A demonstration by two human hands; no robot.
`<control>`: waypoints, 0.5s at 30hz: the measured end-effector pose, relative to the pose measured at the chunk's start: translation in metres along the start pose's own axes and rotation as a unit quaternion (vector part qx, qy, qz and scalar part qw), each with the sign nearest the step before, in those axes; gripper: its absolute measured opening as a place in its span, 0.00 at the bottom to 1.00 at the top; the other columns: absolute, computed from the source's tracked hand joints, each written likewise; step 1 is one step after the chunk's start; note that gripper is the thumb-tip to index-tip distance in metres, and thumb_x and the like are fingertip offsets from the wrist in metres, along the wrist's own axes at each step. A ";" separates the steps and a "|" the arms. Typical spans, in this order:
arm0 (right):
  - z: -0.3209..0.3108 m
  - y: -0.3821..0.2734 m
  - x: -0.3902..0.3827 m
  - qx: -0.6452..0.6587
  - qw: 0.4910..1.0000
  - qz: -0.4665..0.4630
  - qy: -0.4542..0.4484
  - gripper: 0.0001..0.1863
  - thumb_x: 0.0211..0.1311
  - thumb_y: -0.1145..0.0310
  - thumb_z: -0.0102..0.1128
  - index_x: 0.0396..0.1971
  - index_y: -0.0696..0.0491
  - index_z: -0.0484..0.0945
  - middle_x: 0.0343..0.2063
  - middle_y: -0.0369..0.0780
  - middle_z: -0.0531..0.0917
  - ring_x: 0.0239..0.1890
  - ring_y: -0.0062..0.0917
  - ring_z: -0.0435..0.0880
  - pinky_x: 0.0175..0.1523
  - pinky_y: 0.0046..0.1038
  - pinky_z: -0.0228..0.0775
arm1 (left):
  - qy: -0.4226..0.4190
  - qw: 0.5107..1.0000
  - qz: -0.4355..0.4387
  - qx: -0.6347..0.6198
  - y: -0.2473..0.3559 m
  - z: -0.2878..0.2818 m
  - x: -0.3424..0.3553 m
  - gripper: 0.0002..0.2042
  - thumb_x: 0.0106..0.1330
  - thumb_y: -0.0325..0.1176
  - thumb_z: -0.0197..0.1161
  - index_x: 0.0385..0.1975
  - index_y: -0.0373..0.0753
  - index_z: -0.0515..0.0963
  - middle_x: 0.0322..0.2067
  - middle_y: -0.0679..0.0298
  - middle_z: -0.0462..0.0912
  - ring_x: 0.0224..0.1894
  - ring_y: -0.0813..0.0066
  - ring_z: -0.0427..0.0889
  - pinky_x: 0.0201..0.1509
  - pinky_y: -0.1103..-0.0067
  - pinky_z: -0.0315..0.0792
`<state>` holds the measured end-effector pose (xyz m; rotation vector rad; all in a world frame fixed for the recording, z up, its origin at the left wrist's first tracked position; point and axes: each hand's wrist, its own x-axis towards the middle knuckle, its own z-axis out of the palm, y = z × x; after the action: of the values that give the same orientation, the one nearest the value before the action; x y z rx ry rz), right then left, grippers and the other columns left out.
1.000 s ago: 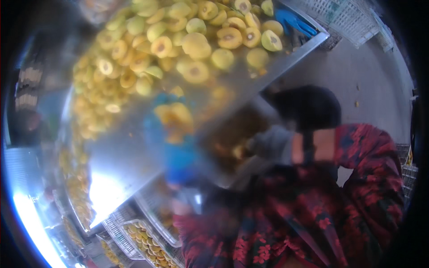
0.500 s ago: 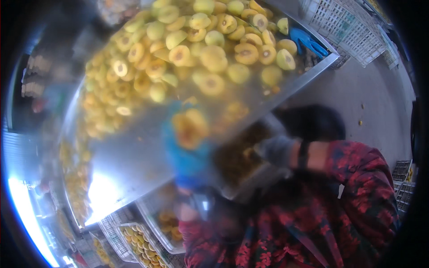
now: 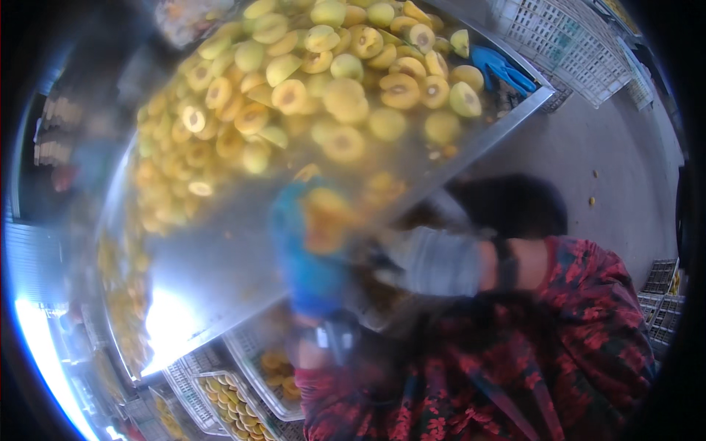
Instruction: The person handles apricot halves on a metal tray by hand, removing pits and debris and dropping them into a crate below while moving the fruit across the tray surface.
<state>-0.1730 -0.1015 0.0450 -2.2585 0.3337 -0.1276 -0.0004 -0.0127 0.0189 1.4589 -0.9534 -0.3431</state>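
My left hand (image 3: 298,246), in a blue glove, is closed around a halved yellow peach (image 3: 327,220) above the near edge of the metal table (image 3: 220,253). My right hand (image 3: 423,261), in a grey-white glove, reaches in from the right with its fingers right up by that peach. Blur smears those fingers, and I cannot make out whether they hold anything. Partly hidden under my right hand is a dark container of brownish scraps (image 3: 375,294). A large heap of halved yellow peaches (image 3: 342,99) covers the far part of the table.
A blue glove (image 3: 504,70) lies in the table's far right corner. White plastic crates (image 3: 562,44) are stacked beyond it. Near the lower left, a crate (image 3: 235,408) of peach halves stands beside a white bin (image 3: 268,393). Small bits (image 3: 592,200) lie on the floor at right.
My right hand has moved left, from over the container of scraps to the peach in my left hand. The peach has tilted and shifted slightly right.
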 end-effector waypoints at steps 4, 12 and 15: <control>-0.003 -0.017 0.015 0.041 0.996 0.073 0.004 0.17 0.63 0.59 0.55 0.43 0.56 0.72 0.30 0.50 0.82 0.35 0.48 0.82 0.40 0.44 0.74 | 0.010 0.970 -0.095 -0.224 0.010 0.007 -0.005 0.25 0.70 0.42 0.55 0.60 0.31 0.66 0.55 0.49 0.74 0.57 0.56 0.75 0.61 0.63 0.71; 0.010 -0.010 0.021 0.018 0.996 0.082 0.015 0.16 0.65 0.60 0.51 0.45 0.55 0.73 0.32 0.50 0.83 0.36 0.47 0.83 0.41 0.43 0.75 | -0.010 0.996 -0.033 -0.086 0.015 0.011 -0.004 0.21 0.70 0.39 0.52 0.56 0.29 0.70 0.52 0.51 0.77 0.53 0.61 0.77 0.59 0.70 0.70; 0.019 0.008 0.017 -0.005 0.998 0.055 0.007 0.16 0.68 0.60 0.46 0.46 0.55 0.73 0.33 0.49 0.83 0.37 0.46 0.83 0.42 0.42 0.75 | -0.019 0.984 -0.098 -0.148 0.022 0.012 -0.011 0.20 0.70 0.38 0.52 0.54 0.29 0.71 0.51 0.52 0.77 0.52 0.63 0.77 0.58 0.70 0.71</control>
<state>-0.1544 -0.0971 0.0259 -2.2444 0.4652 -0.0849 -0.0229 -0.0100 0.0340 1.2763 -0.7523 -0.6320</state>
